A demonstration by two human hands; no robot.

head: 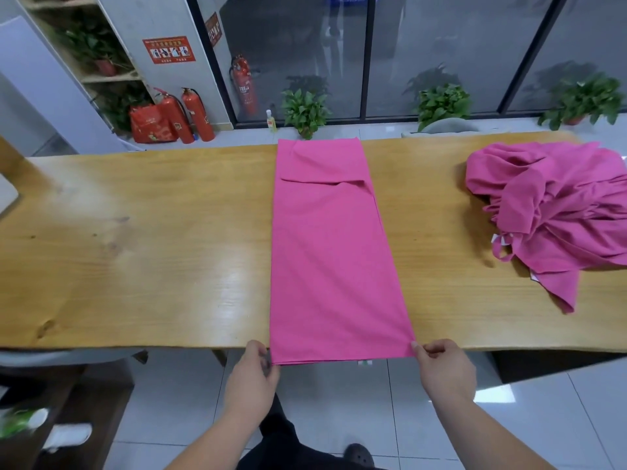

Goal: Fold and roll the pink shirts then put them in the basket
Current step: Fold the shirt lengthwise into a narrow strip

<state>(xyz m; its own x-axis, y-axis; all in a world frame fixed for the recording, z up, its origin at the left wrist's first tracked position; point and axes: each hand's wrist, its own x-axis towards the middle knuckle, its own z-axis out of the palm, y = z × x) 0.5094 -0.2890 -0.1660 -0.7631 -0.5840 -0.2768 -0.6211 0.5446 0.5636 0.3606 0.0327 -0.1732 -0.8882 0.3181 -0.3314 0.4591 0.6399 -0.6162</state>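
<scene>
Lying flat: pink shirt (pixel 332 249), folded into one long narrow strip. It runs from the far edge to the near edge, about mid-length of the worktop (pixel 152 249). The far end sits right at the far edge; the near end hangs just over the near edge. A folded-in sleeve edge shows as a crosswise line in the strip's far third. A small white-green tag (pixel 364 362) peeks out under the near hem.

Left grip (pixel 252 371): at the strip's near left corner, fingers curled in, pinching the cloth edge just off the near edge of the worktop. Right grip (pixel 444 368): thumb and forefinger pinch the near right corner, other fingers curled. Both are closed on the same shirt, one per corner, with the hem stretched straight between them.

Loose heap of pink shirts (pixel 556 212): unfolded, bunched, at the right end of the worktop toward the far right corner, well apart from the strip. One tail of it trails toward the near edge. A white label (pixel 498 239) shows on its left side.

Beyond the far edge:
- potted plants (pixel 305 111) on the floor along a glass wall
- a small bottle (pixel 271 121) beside the left one
- a grey chair back (pixel 448 125) just behind the worktop
- fire extinguishers (pixel 198 113) and a red bag (pixel 152 125) past the far left corner, by a shelf unit (pixel 101 62) with more plants
</scene>
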